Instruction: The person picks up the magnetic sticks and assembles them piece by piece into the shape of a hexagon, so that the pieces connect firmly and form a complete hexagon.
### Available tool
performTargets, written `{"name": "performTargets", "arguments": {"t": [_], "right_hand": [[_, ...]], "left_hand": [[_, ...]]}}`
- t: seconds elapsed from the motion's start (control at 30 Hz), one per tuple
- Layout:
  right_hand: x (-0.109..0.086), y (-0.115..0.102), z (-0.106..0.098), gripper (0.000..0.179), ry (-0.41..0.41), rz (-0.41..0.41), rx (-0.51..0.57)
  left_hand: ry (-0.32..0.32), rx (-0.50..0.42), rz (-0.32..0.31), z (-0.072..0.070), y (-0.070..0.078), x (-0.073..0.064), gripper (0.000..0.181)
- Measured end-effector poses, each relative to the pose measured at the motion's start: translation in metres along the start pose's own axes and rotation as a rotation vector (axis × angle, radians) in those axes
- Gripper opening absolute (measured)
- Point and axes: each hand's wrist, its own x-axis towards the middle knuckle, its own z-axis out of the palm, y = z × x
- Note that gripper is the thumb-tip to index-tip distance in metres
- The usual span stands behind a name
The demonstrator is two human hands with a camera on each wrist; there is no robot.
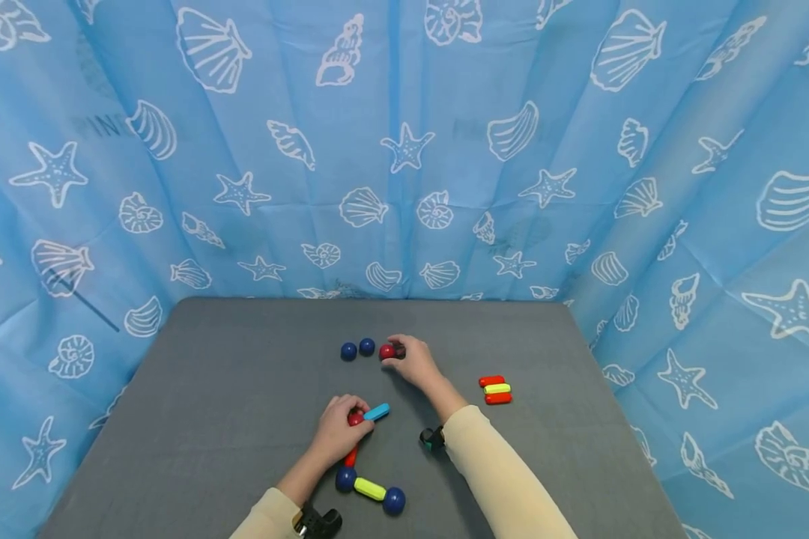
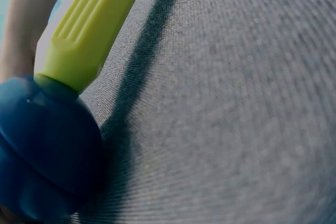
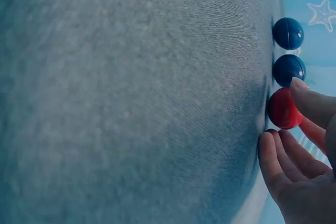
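My left hand (image 1: 340, 428) grips a red ball (image 1: 356, 418) that has a light blue rod (image 1: 377, 412) sticking out of it to the right. Below that hand a red rod (image 1: 351, 456) runs to a dark blue ball (image 1: 345, 479), which a yellow-green rod (image 1: 369, 489) links to another dark blue ball (image 1: 394, 501). Close up in the left wrist view are the yellow-green rod (image 2: 89, 30) and a dark blue ball (image 2: 50, 148). Farther back, my right hand (image 1: 414, 363) has its thumb and a finger around a second red ball (image 3: 284, 108) at the table surface.
Two loose dark blue balls (image 1: 357, 349) sit just left of the right hand. To the right lie two red rods (image 1: 498, 398) with a yellow-green rod (image 1: 497, 388) between them. A blue shell-patterned curtain (image 1: 404, 224) hangs behind the grey table (image 1: 243, 359).
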Motion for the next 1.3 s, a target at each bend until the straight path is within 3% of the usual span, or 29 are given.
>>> {"name": "performTargets", "arguments": {"t": [0.6, 1.07, 1.3], "right_hand": [[-0.003, -0.001, -0.001, 0.032, 0.025, 0.005, -0.016], [-0.036, -0.005, -0.012, 0.037, 0.028, -0.08, 0.043], [-0.058, 0.002, -0.019, 0.037, 0.024, -0.07, 0.073]], "left_hand": [[0.018, 0.003, 0.012, 0.004, -0.002, -0.002, 0.014], [0.028, 0.0, 0.011, 0.002, -0.001, 0.0, 0.014], [0.008, 0.003, 0.006, 0.002, 0.0, 0.0, 0.014]]}}
